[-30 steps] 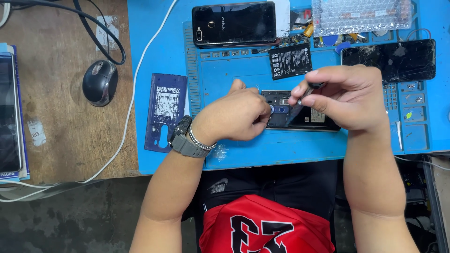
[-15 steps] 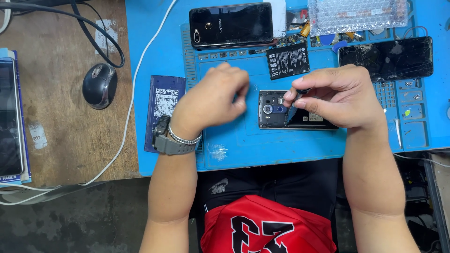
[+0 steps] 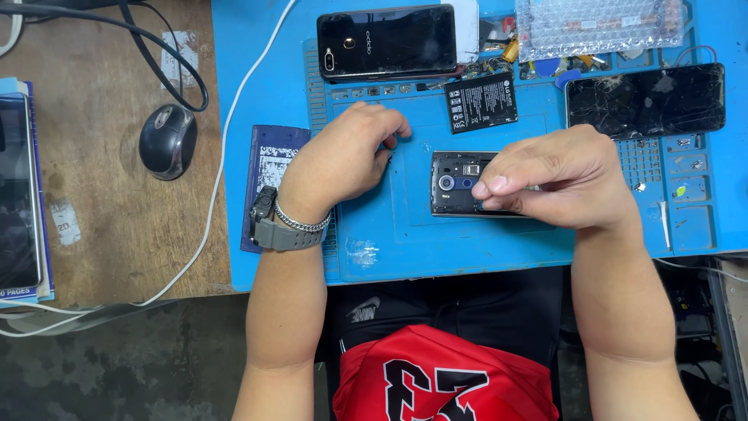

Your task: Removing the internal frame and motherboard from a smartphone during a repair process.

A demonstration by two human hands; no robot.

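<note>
Blue mat (image 3: 257, 70) on wooden desk (image 3: 93, 234).
- Black phone (image 3: 386, 41), face down, top centre of mat.
- Battery (image 3: 481, 102), black, loose, just below & right of it.
- Cracked phone (image 3: 645, 100), dark, mat's right side.
- Bubble wrap (image 3: 600, 25) over parts tray, top right.
- Booklet (image 3: 269, 168), dark blue, mat's left edge.
- White cable (image 3: 222, 148) runs across mat onto desk.
- Mouse (image 3: 167, 141), black/grey, on desk w/ black cable (image 3: 167, 66).
- Tablet (image 3: 17, 191), far left, partly out of frame.

Opened phone (image 3: 456, 183) on mat (image 3: 389, 234), battery (image 3: 481, 102) behind it, mouse (image 3: 167, 141) far left, perhaps off-mat.
</note>
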